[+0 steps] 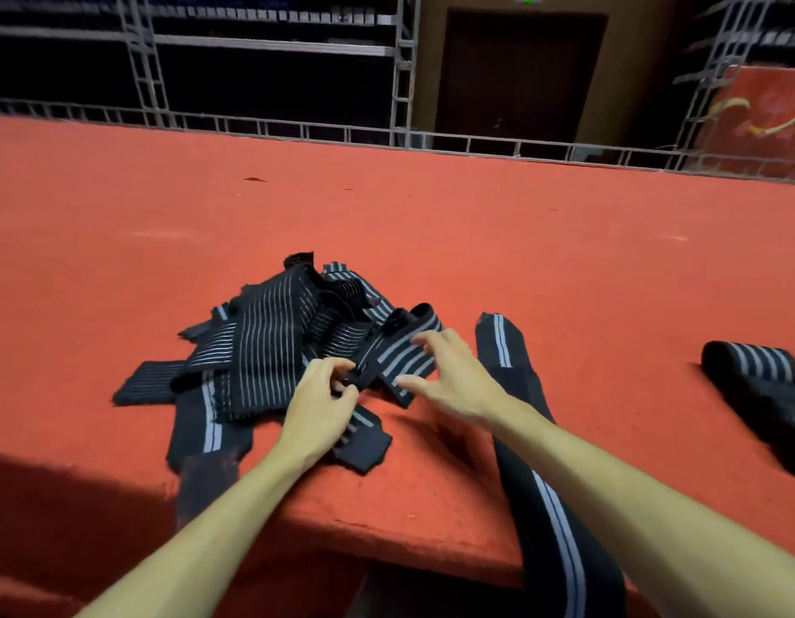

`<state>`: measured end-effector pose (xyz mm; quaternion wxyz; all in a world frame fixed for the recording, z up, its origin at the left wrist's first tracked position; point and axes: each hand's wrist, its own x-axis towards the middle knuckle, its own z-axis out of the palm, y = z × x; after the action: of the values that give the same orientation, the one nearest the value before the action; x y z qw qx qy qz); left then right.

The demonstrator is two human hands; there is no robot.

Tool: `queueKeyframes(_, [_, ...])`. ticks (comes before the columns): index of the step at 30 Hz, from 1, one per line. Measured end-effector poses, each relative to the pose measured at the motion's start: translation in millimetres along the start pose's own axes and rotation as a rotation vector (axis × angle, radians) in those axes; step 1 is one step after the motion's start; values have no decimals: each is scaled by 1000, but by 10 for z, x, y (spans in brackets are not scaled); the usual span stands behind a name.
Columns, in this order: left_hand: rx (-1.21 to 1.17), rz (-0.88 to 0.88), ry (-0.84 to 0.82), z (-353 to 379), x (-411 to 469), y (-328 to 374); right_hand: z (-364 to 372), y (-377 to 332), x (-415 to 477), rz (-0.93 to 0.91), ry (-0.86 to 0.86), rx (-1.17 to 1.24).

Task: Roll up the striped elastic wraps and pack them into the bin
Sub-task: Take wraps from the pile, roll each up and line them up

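Left hand point(319, 403) pinches the near end of a striped wrap point(404, 354), which runs away and rightward from it at the right edge of the pile point(262, 341). Right hand point(449, 376) is nearer its middle, fingers spread loosely over it and gripping nothing. A rolled wrap point(752, 363) lies well apart to the right on the red table point(431, 216). No bin shows.
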<state>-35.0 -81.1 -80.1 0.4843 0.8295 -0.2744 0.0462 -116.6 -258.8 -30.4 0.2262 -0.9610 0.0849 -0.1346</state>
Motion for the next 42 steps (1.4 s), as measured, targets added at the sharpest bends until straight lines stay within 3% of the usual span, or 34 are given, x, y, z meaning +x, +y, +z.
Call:
queueKeyframes(7, [-6,-15,-10,40,38,-72,412,-7,232,5,57,-172])
queueKeyframes(15, [86,55,-45,60,-7,-79,-17,243,-45,-34,219,31])
queueKeyframes(19, [223,107,-82,60,-1,-24,-410,388,-271,54,276,100])
queueKeyframes(24, [131,184,-140,237,-133,367,-670,517,-625,-32,107,91])
queueKeyframes(29, [203,243,-380,462,-285,764,-594,581,-861,-75,-137,-11])
queueKeyframes(35, [60,243,-398,519,-441,625,-533,604,-952,-76,-140,-36])
queueKeyframes(39, [192,361,-394,552,-520,567,-548,603,-911,-41,-188,-33])
queueKeyframes(42, [105,333,-366,544,-548,535,-518,619,-823,-78,-238,-82])
